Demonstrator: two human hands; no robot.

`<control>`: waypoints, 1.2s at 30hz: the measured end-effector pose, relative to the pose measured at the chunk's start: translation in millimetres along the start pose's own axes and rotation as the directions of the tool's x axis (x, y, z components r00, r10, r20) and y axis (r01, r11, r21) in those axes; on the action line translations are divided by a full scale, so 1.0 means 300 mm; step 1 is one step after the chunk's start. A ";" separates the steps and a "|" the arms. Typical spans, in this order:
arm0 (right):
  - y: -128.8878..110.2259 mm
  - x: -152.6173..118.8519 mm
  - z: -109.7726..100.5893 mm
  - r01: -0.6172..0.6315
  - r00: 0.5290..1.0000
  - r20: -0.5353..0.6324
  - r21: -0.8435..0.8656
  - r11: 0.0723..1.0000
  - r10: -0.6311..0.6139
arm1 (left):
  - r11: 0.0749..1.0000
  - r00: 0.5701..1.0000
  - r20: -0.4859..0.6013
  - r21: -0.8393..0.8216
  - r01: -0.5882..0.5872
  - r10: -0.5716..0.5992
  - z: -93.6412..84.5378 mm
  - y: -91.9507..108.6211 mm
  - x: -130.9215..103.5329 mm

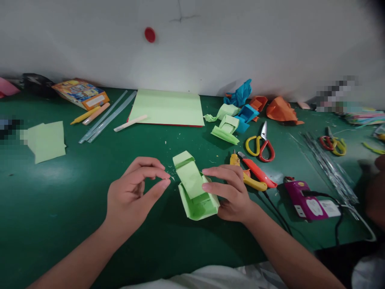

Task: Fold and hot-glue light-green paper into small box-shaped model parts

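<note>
Green box (201, 206): lies in the right grip (233, 196), over the near middle of the green desk (66, 208). Right grip: closed on the box's right side, with two fingers at the edge of the raised panel (190, 176); thumb hidden. Left grip (132, 190): just left of the box and apart from it; narrow, with thumb and forefinger tips almost together; pale wisp (172, 178) at the tips, too fine to tell as pinched or loose.

Box: light green paper, open-topped, with creased walls and a brighter green interior at the near end; carries a long panel slanting across the far part, folded at its far end.

Beyond the box: pale green sheet (168, 106), well apart. Beyond the right grip: red cutter (260, 172), scissors (264, 134), folded paper (230, 123).
</note>
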State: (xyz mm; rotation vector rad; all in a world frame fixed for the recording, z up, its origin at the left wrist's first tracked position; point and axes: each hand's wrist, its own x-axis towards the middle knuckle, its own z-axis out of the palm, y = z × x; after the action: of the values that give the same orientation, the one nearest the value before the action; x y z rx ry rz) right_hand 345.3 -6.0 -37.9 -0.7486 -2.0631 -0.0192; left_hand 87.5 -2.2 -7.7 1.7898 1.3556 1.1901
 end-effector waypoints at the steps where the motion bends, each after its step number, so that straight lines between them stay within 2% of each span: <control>1: -0.001 0.002 0.000 -0.006 1.000 -0.004 0.003 1.000 0.006 | 1.000 1.000 0.002 -0.001 0.006 -0.006 0.000 -0.002 -0.001; 8: -0.005 0.007 0.004 -0.007 1.000 -0.001 -0.002 1.000 0.007 | 1.000 1.000 0.012 -0.013 -0.019 0.019 -0.001 -0.005 0.009; 13: -0.002 0.004 0.007 -0.005 1.000 -0.003 0.016 1.000 0.005 | 1.000 1.000 0.014 0.019 0.005 -0.005 -0.003 -0.019 0.020; 19: -0.005 0.005 0.007 -0.022 1.000 -0.003 0.026 0.999 0.022 | 0.998 0.993 -0.100 -0.008 0.056 -0.057 -0.010 -0.075 0.055; 22: -0.004 -0.002 0.011 -0.024 1.000 -0.005 0.038 0.999 0.024 | 0.994 0.980 -0.196 0.086 0.064 -0.046 -0.061 -0.133 0.113; 24: -0.002 -0.007 0.013 -0.030 1.000 -0.001 0.039 0.999 0.030 | 0.956 0.979 -0.205 0.283 0.078 -0.019 -0.109 -0.179 0.157; 25: -0.002 -0.009 0.014 -0.035 0.999 0.000 0.038 0.999 0.035 | 0.912 0.991 -0.132 0.408 0.040 0.016 -0.129 -0.200 0.175; 26: -0.002 -0.010 0.015 -0.037 0.999 -0.001 0.037 0.999 0.037 | 0.890 0.983 -0.177 0.455 0.034 0.052 -0.144 -0.218 0.188; 28: -0.003 -0.009 0.015 -0.035 0.999 -0.003 0.038 0.999 0.035 | 0.861 0.985 -0.151 0.509 0.003 0.086 -0.148 -0.235 0.193; 30: -0.006 -0.005 0.014 -0.026 1.000 0.002 0.040 0.999 0.026 | 0.870 0.996 -0.037 0.490 -0.056 0.085 -0.120 -0.225 0.172; 33: -0.012 0.003 0.013 -0.015 1.000 0.001 0.045 0.999 0.015 | 0.947 0.984 0.180 0.314 -0.064 0.007 -0.049 -0.169 0.117; 36: -0.015 0.007 0.014 -0.021 1.000 0.014 0.051 0.999 0.020 | 1.000 0.963 0.271 0.020 -0.023 0.016 0.009 -0.109 0.075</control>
State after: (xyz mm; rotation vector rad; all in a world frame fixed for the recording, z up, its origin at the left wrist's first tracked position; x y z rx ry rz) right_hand 338.9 -7.3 -37.6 -0.7405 -2.0612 0.0498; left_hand 77.9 29.3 -30.0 1.9059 1.1990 0.9019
